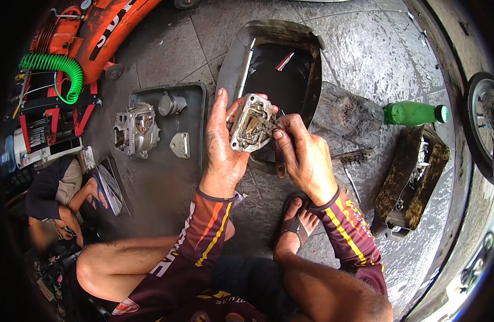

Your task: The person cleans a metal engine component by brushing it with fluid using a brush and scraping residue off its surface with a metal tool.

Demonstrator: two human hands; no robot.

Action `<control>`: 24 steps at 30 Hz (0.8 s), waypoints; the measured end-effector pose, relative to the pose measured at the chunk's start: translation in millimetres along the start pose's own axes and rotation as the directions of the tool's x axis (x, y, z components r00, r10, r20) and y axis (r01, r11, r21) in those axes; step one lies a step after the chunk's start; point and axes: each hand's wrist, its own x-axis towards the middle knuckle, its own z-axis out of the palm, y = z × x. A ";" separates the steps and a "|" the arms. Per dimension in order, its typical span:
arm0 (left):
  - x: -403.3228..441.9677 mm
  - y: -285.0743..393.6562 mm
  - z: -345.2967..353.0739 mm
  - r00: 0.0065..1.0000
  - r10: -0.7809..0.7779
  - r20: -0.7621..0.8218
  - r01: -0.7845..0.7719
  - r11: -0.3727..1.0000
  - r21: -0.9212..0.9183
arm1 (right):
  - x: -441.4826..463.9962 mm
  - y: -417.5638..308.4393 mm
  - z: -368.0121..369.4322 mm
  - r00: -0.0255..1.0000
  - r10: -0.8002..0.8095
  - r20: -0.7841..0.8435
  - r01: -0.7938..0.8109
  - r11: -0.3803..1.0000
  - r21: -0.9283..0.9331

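My left hand [224, 153] is wrapped round the side of a grey metal engine part [252, 123], holding it up with its hollow, dirty inner face showing. My right hand [306, 155] is at the part's right edge, thumb and forefinger pinched together on a tool with a wooden-looking handle end [281, 167] below the fingers; the tool's tip is hidden. Behind both hands lies a dark basin [315, 70] with a red and white packet [284, 61] in it.
Left, a black tray [196, 96] bears an engine cylinder [137, 130], a piston [172, 104] and a metal plate [179, 145]. Right are a green bottle [413, 113] and a grimy container [392, 201] of parts. Another person [56, 188] sits far left, near an orange compressor [104, 37].
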 end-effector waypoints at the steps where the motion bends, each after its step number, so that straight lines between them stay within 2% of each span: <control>1: -0.3 -0.9 3.0 1.000 0.005 -0.026 -0.004 1.000 0.028 | -1.0 1.2 0.4 1.000 0.002 0.000 -0.002 1.000 0.000; 3: -1.9 -3.2 10.9 0.998 0.043 -0.050 -0.038 0.995 0.097 | -0.6 -0.3 1.4 0.998 0.034 0.046 -0.028 0.990 -0.135; 4: -2.9 -4.0 13.0 0.995 0.070 -0.072 -0.059 0.988 0.143 | 0.0 -1.0 2.9 0.999 0.043 0.008 -0.041 0.987 -0.153; 8: -6.4 -3.0 17.8 0.990 0.118 -0.082 -0.093 0.962 0.257 | 5.1 1.6 -0.4 0.991 0.094 0.097 -0.079 0.986 -0.144; 10: -7.3 -4.6 19.4 0.989 0.124 -0.083 -0.096 0.954 0.283 | 5.5 -0.2 -3.0 0.972 0.179 0.151 -0.182 0.983 0.006; 12: -7.4 -6.3 19.9 0.985 0.153 -0.084 -0.110 0.918 0.381 | 3.5 2.3 -0.9 0.982 0.145 0.119 -0.144 0.989 -0.020; 14: -7.0 -8.3 21.4 0.982 0.164 -0.095 -0.115 0.912 0.394 | 1.1 4.6 0.4 0.990 0.112 0.088 -0.108 0.993 -0.048; 16: -6.2 -7.3 20.9 0.978 0.181 -0.107 -0.123 0.905 0.408 | 0.3 5.6 1.6 0.986 0.139 0.092 -0.142 0.990 0.023; 21: -5.8 -3.9 20.8 0.998 0.056 0.001 -0.055 0.977 0.206 | -6.0 6.6 -1.0 0.977 0.153 0.151 -0.176 0.972 0.153; 23: -6.5 -3.6 21.7 0.998 0.053 0.027 -0.058 0.977 0.203 | -7.0 3.4 -5.1 0.973 0.180 0.148 -0.207 0.958 0.198; 24: -6.6 -3.4 21.5 0.994 0.108 0.023 -0.110 0.956 0.272 | -6.4 1.1 -8.8 0.975 0.179 0.131 -0.206 0.949 0.237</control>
